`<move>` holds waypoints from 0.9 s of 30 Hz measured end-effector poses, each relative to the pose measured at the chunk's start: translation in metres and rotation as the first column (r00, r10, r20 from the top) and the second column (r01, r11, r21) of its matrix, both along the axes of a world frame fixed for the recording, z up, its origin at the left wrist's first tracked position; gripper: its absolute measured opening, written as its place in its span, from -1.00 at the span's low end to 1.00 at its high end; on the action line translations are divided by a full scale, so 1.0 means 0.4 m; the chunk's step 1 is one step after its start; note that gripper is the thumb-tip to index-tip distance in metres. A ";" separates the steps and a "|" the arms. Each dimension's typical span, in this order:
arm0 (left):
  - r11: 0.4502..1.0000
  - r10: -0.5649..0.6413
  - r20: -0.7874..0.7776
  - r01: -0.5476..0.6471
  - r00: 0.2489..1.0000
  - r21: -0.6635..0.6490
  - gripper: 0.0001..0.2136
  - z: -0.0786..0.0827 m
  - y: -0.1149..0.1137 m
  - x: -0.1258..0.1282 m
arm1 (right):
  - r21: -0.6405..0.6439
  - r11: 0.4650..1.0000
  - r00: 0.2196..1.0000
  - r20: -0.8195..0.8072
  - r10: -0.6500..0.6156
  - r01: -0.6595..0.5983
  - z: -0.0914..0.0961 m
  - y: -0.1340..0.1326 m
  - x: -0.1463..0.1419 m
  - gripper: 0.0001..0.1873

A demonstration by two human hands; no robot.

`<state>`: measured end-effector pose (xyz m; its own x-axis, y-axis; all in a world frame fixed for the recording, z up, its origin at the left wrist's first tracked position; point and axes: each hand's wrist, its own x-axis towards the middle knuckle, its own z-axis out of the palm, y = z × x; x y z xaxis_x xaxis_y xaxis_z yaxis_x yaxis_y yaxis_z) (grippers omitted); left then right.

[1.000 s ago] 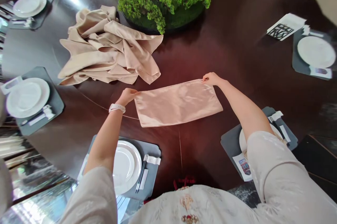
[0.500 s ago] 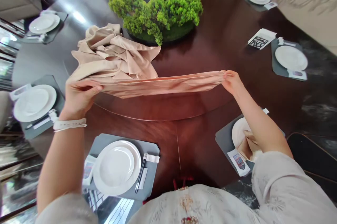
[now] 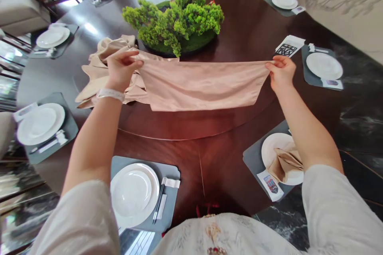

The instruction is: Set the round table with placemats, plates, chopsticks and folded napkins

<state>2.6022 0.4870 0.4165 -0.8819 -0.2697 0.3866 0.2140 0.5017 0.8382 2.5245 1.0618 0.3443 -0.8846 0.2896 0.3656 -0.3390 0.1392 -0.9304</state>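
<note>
Nearest the person, two grey placemats lie on the dark round counter (image 3: 209, 167). The left mat (image 3: 173, 171) carries one stack of white plates (image 3: 133, 193), with one pair of chopsticks (image 3: 158, 201) just beside it. The right mat (image 3: 253, 159) carries one plate (image 3: 269, 153) with one folded napkin (image 3: 285, 163) lying on it.

Further out, both arms are stretched forward. One beige cloth (image 3: 203, 83), folded into a long band, is held in the air over the raised turntable (image 3: 194, 127), apart from it. Its long axis runs left to right across the person. The upper edge is pulled taut between the hands and the lower edge hangs toward the person. The left hand (image 3: 121, 67) has a white band at the wrist, and its fingers are clenched on the upper left corner. The right hand (image 3: 281, 73) has its fingers pinched on the upper right corner.

Behind the left hand, one rumpled pile of cloths (image 3: 92, 83) sits on the turntable; how many are in it cannot be told. One patterned card (image 3: 289, 45) lies near the right hand. Beyond, one green plant centrepiece (image 3: 179, 11) stands at the middle.

Around the rim I count nine plate settings in all; the far ones are small.
</note>
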 end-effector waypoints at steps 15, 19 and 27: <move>0.902 0.109 0.275 0.021 0.955 -0.431 -0.76 -0.489 0.093 -0.053 | 0.648 0.705 0.922 0.388 0.022 -0.289 -0.472 -0.215 0.618 -0.71; 0.829 -0.351 0.324 0.452 0.879 -0.328 -0.67 -0.600 0.302 0.176 | 0.604 0.688 0.890 0.435 0.138 -0.403 -0.539 -0.343 0.739 -0.68; 0.840 -0.439 0.461 0.534 0.771 -0.093 -0.81 -0.657 0.488 0.601 | 0.600 0.560 0.798 0.564 0.210 -0.571 -0.501 -0.437 0.821 -0.73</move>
